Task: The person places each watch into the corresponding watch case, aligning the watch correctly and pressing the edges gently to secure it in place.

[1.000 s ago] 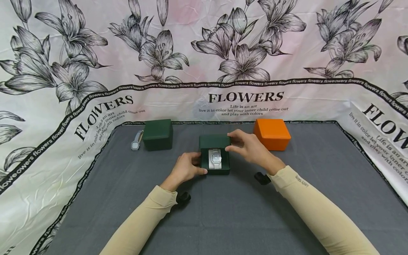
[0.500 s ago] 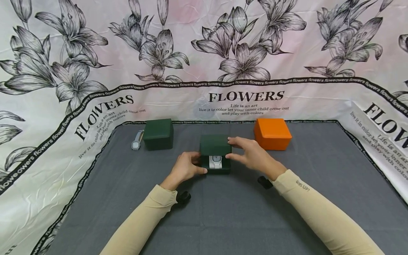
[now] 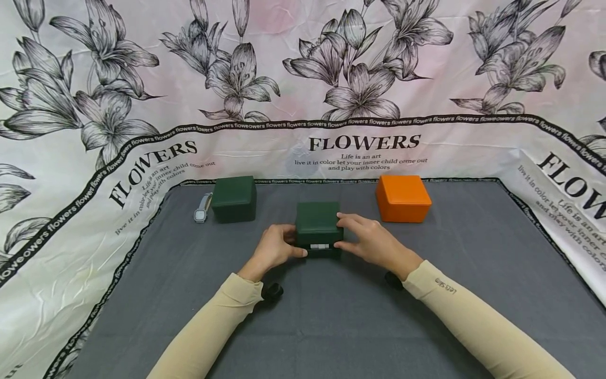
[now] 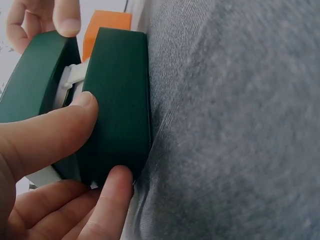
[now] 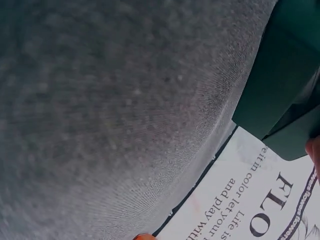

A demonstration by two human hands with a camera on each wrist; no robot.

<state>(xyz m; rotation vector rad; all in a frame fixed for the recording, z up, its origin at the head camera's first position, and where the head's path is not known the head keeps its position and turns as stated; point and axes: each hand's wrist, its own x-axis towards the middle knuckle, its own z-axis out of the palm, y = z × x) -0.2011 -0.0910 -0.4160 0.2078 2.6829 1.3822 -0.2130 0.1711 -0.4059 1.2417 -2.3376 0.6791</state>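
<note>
Mid-table in the head view stands a dark green watch box [image 3: 318, 218], its hinged lid tilted down over the base with a narrow gap at the front. Through the gap shows the white strap [image 3: 319, 246] of a watch; its face is hidden. My left hand [image 3: 273, 247] holds the base at its left side, thumb at the front corner. My right hand [image 3: 369, 239] holds the lid's right side between thumb and fingers. In the left wrist view, lid [image 4: 37, 75] and base [image 4: 117, 100] stand apart. The right wrist view catches the box's side [image 5: 280, 75].
At the back left, another green box [image 3: 234, 199] is shut, with a silver watch [image 3: 201, 208] lying on its left. An orange box [image 3: 404, 199] stands at the back right. Behind the grey tablecloth [image 3: 303, 326] hangs a flower-printed curtain [image 3: 364, 95].
The lid has swung forward and down from upright, with my right hand moving on it, covering the watch until only a strip of strap shows. My left hand has stayed put.
</note>
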